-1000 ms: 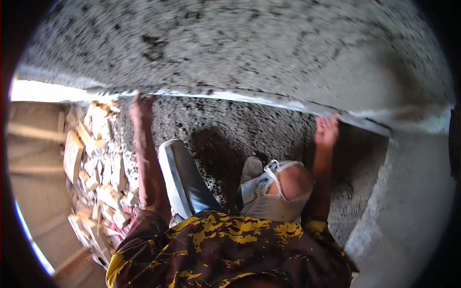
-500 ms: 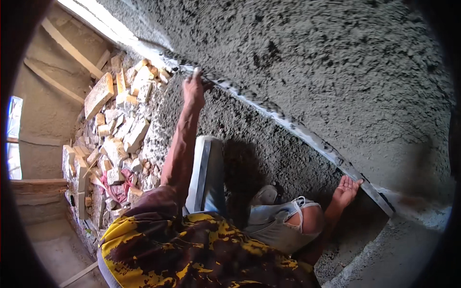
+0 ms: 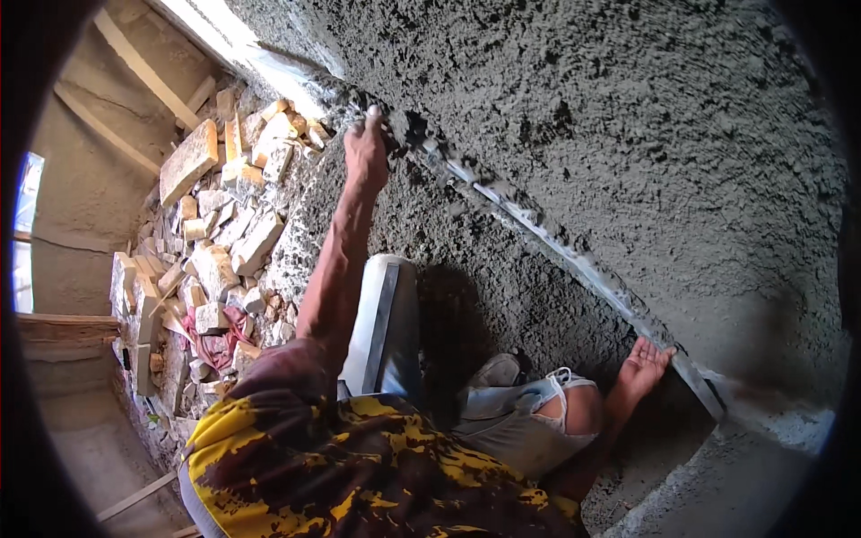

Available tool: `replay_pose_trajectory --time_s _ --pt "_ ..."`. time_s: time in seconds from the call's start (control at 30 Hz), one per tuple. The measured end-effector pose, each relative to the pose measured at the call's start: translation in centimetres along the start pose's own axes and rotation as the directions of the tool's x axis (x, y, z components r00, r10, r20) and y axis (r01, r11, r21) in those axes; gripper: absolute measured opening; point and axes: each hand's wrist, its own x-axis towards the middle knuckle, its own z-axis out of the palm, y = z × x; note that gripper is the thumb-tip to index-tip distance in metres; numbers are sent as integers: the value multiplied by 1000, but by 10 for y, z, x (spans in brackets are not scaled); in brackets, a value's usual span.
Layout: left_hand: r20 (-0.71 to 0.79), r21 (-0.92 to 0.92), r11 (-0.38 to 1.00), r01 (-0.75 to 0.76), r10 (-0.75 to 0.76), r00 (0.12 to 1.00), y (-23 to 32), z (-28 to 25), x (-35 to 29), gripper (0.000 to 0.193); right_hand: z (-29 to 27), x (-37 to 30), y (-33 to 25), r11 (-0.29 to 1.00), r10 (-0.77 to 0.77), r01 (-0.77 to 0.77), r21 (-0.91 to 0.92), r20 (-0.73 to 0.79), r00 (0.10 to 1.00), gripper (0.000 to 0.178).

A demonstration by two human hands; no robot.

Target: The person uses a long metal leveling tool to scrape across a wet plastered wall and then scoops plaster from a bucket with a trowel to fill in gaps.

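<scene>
A long, pale metal straightedge (image 3: 587,267) slants across a wall of rough, wet grey mortar (image 3: 664,161), from upper left to lower right. My left hand (image 3: 366,152) grips it near the upper end, thumb at its edge. Clumps of mortar cover part of the bar beside that hand. Lower down, my right hand (image 3: 644,366) holds the other end, palm turned toward me and fingertips against the edge. Loose mortar lines the bar's upper side.
Broken bricks and rubble (image 3: 215,269) heap up on the left, with a reddish cloth (image 3: 213,339) among them. My legs in worn jeans (image 3: 511,417) are bent below the bar. Wooden strips (image 3: 143,67) cross the surface at far left.
The straightedge has shifted slightly along the wall, with more mortar gathered near my left hand. My left hand has moved a little to the right. Both hands keep their hold.
</scene>
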Motion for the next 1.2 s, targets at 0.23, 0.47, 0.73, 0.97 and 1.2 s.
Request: replay_pose_trajectory --time_s 0.23,0.47,0.73,0.97,1.2 --pt "161 2 1000 -11 10 987 -29 66 -101 34 -117 91 -49 996 -87 81 -39 -198 976 14" --pt "61 -184 983 0 11 998 36 -15 35 32 49 -34 3 1000 -17 16 17 15 1000 58" --pt "251 -188 973 136 -86 964 -42 49 -65 33 -69 52 -34 994 -52 39 98 135 989 30" --pt "175 20 990 -141 136 975 16 3 59 36 47 -32 -8 994 -57 3 108 502 863 21" --pt "178 -307 947 93 -39 983 16 19 65 33 69 1 2 992 -119 119 34 -14 993 49"
